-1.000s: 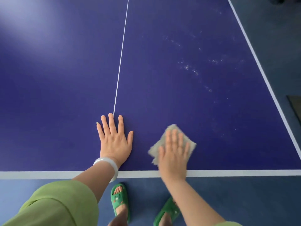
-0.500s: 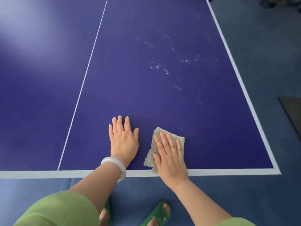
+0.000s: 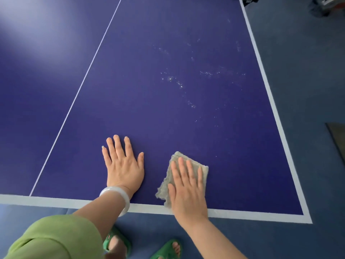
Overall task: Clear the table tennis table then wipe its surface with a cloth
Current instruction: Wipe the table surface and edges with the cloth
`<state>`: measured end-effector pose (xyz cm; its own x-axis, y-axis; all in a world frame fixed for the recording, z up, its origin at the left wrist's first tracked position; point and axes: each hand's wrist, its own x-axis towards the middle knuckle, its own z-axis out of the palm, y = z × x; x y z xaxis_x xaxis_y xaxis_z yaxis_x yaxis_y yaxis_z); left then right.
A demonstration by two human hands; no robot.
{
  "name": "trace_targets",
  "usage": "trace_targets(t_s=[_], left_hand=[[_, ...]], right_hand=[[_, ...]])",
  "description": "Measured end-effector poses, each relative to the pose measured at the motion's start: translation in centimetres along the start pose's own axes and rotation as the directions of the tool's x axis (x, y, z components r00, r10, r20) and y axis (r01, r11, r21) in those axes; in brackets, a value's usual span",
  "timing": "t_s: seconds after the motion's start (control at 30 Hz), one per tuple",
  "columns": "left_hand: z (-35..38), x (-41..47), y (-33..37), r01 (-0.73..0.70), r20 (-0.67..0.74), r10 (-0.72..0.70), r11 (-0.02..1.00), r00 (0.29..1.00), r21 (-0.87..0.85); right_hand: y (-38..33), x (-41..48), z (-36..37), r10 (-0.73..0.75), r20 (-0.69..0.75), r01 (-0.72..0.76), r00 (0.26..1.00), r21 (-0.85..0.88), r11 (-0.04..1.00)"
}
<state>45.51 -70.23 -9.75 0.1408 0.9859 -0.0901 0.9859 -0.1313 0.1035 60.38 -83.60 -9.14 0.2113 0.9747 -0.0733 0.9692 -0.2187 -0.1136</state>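
One grey cloth (image 3: 188, 166), folded and a little frayed at its edges, lies on the blue table tennis table (image 3: 168, 113) near the white end line, in the right half of the table. The right hand (image 3: 187, 186) lies flat on the cloth with its fingers straight and close together, pressing it down on the surface; it does not grip it. The left hand (image 3: 123, 165) is also flat, fingers spread a little, palm resting directly on the bare table just beside the cloth, not touching it. A pale bangle (image 3: 119, 197) is around the left wrist, and a green sleeve (image 3: 54, 238) covers the arm above it. Farther up the table, scattered white specks (image 3: 179, 85) are visible on the surface. One thin white centre line (image 3: 84, 79) runs to the left of both hands. Below the table edge, two green slippers (image 3: 168, 249) stand on the blue-grey floor (image 3: 302, 71). At the right edge lies a dark mat (image 3: 337, 139).
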Motion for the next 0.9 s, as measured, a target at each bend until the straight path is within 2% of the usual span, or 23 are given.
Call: trace_targets(t_s=[0.07,0.13,0.17,0.23,0.3,0.37,0.4,0.43,0.5,0.53,0.57,0.6,0.63,0.67,0.7,0.73,0.77,0.8,0.83,0.87,0.9], left_hand=[[0.1,0.0,0.0,0.000,-0.011,0.000,1.000,1.000,-0.002],[0.1,0.1,-0.1,0.004,-0.024,-0.004,1.000,1.000,-0.010],[0.1,0.1,-0.1,0.007,-0.026,-0.008,1.000,1.000,-0.008],[0.2,0.1,0.0,0.007,-0.026,-0.008,1.000,1.000,-0.009],[0.3,0.1,0.1,0.009,-0.023,-0.009,1.000,1.000,-0.011],[0.2,0.2,0.1,0.011,-0.024,-0.012,1.000,1.000,-0.009],[0.2,0.2,0.1,0.010,-0.026,-0.011,1.000,1.000,-0.007],[0.2,0.1,0.1,0.008,-0.029,-0.008,1.000,1.000,-0.006],[0.2,0.2,0.1,0.001,-0.034,-0.001,1.000,0.999,-0.002],[0.2,0.2,0.0,0.000,-0.037,0.000,1.000,0.999,-0.005],[0.3,0.2,0.0,0.000,-0.042,-0.001,1.000,0.999,-0.011],[0.3,0.2,0.0,0.002,-0.046,-0.003,1.000,0.999,-0.018],[0.3,0.1,0.0,0.005,-0.044,-0.006,1.000,0.999,-0.020],[0.3,0.1,0.1,0.006,-0.040,-0.006,1.000,0.999,-0.016],[0.3,0.1,0.1,0.005,-0.035,-0.006,1.000,0.999,-0.013],[0.3,0.1,0.1,0.004,-0.032,-0.005,1.000,0.999,-0.012],[0.3,0.1,0.1,0.004,-0.031,-0.004,1.000,1.000,-0.013],[0.3,0.1,0.1,0.003,-0.031,-0.004,1.000,1.000,-0.012],[0.2,0.1,0.1,0.003,-0.032,-0.003,1.000,0.999,-0.008],[0.2,0.1,0.1,0.004,-0.032,-0.004,1.000,0.999,-0.005],[0.2,0.1,0.1,0.004,-0.033,-0.005,1.000,0.999,-0.004]], right_hand=[[0.2,2.6,-0.2,-0.216,0.032,0.216,0.976,0.004,0.976],[2.9,5.6,-0.8,-0.290,0.043,0.291,0.956,-0.023,0.957],[4.8,6.8,-1.1,-0.244,0.039,0.245,0.969,-0.043,0.968],[8.8,9.0,-1.7,0.024,0.044,-0.021,0.999,-0.064,0.998],[10.2,9.7,-2.0,0.341,0.028,-0.339,0.940,-0.038,0.940],[7.8,9.7,-1.6,0.458,-0.012,-0.458,0.889,-0.025,0.889],[5.8,9.5,-1.2,0.426,-0.021,-0.427,0.904,-0.010,0.904],[3.8,9.3,-0.9,0.335,-0.027,-0.335,0.942,0.011,0.942],[1.0,8.8,-0.4,0.023,-0.003,-0.023,1.000,0.023,0.999],[1.0,9.1,-0.5,-0.127,0.021,0.127,0.992,0.020,0.992],[2.0,10.0,-1.0,-0.216,0.032,0.215,0.976,0.020,0.976],[3.7,11.1,-1.4,-0.223,0.033,0.223,0.974,0.007,0.975],[5.7,12.2,-1.6,-0.144,0.026,0.144,0.989,-0.013,0.989],[8.0,13.2,-1.9,0.021,0.013,-0.020,1.000,-0.028,0.999],[10.2,14.0,-2.4,0.243,0.004,-0.243,0.970,-0.014,0.970],[11.8,14.3,-2.8,0.457,0.007,-0.457,0.890,0.021,0.889],[12.4,14.5,-3.1,0.609,0.020,-0.609,0.793,0.049,0.792],[11.9,14.5,-3.1,0.685,0.033,-0.686,0.727,0.055,0.725],[10.4,14.6,-2.9,0.699,0.031,-0.700,0.714,0.060,0.712],[8.4,14.6,-2.4,0.660,0.019,-0.659,0.751,0.066,0.749],[6.3,14.6,-1.8,0.570,0.001,-0.568,0.822,0.073,0.820]])
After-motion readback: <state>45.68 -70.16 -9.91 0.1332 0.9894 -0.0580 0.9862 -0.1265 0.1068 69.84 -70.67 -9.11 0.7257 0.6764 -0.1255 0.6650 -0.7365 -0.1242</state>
